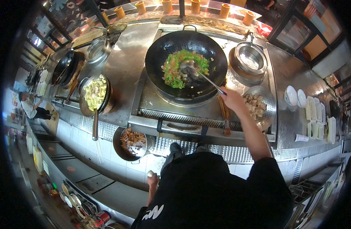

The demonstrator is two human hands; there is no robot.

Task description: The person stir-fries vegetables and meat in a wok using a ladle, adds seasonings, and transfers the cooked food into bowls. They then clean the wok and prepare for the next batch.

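Note:
My right hand (231, 98) grips the handle of a metal wok ladle (207, 78). The ladle's bowl rests among chopped green vegetables and pinkish-brown bits (175, 64) in a large black wok (157, 51) on the range. My left hand (153, 180) hangs low at my side, closed around a small whitish thing (150, 173), possibly a bunched cloth. Just beside my right forearm, a perforated metal strainer (269, 107) holds pale browned chunks (254, 107). Under my right wrist a bamboo wok brush (225, 117) lies near the range's front edge.
At left, a long-handled strainer of yellow-green food (94, 93) sits over a pot. Below it stands a pot of brown pieces (132, 140). Metal basins (251, 57), bowls (290, 95) and plastic containers (314, 108) line the right. Another person (32, 104) stands far left.

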